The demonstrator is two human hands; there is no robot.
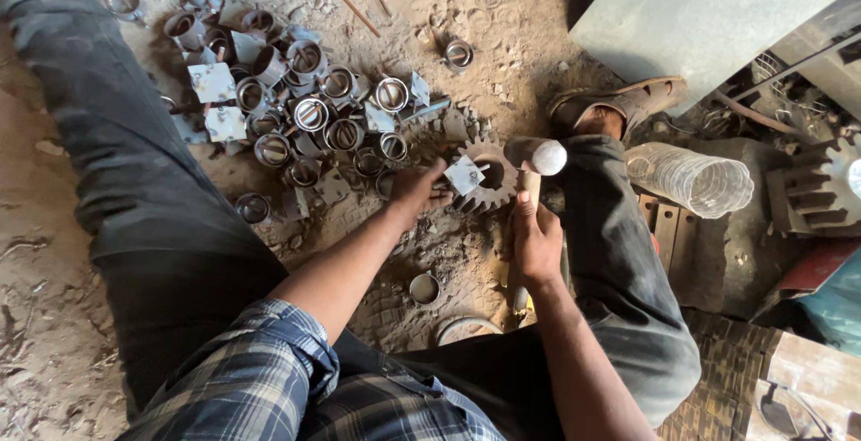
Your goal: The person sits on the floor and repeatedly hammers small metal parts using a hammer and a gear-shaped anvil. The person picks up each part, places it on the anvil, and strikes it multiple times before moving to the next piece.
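A dusty, sandy dirt floor (pixel 430 10) is filling the view, seen from above by a seated person with legs spread in dark trousers. Near the middle of the floor, a small square metal plate piece (pixel 465 174) is sitting on top of a large rusty gear wheel (pixel 492 175). The left hand (pixel 416 188) is pinching this piece at its edge, holding it in place over the gear's centre hole. The right hand (pixel 536 242) is clenching the wooden handle of a hammer (pixel 535 156), whose head is hanging just beside the gear, to its right. Toward the top left, a pile of similar metal rings and square plates (pixel 296 109) is lying scattered in the sand. One loose ring (pixel 423 289) is lying between the forearms. A sandalled foot (pixel 617 109) is resting near the upper right, beside a clear plastic bottle (pixel 689 179) lying on its side.
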